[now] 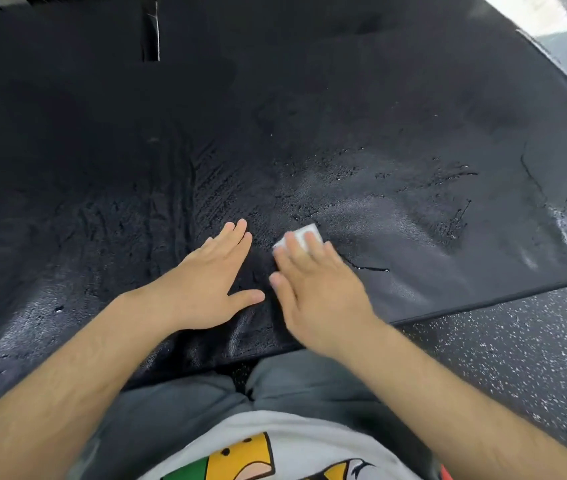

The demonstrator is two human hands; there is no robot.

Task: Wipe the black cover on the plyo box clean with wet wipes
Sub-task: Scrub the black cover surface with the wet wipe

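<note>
**Flat palm drives wet wipe across gym cover**

Head view: A person leans over the black cover [344,116], which fills most of the frame and runs away from the body, its near edge passing just under both wrists. The right hand [316,292] lies flat with fingers straight, pressing a folded white wet wipe [304,233] onto the cover. Only the wipe's far end shows, poking out ahead of the fingertips, so the cloth lies forward of the palm. Its long edge is tilted, low at the left and high at the right.

The left hand [206,282] rests just beside it, also flat and spread, holding nothing. It appears to be pinning the wrinkled material down. The two thumbs are close but apart.

Glossy wet streaks [448,188] spread ahead and to the right of the wipe, and more show to the left of the left hand. The far part of the cover looks duller, perhaps not yet reached. The right hand is the nearer one for a stroke that way, and nothing lies on the cover in its path.

A dark upright bar [150,29] stands at the far edge. Speckled floor [517,358] shows at the right, and grey trousers [171,410] below.
</note>
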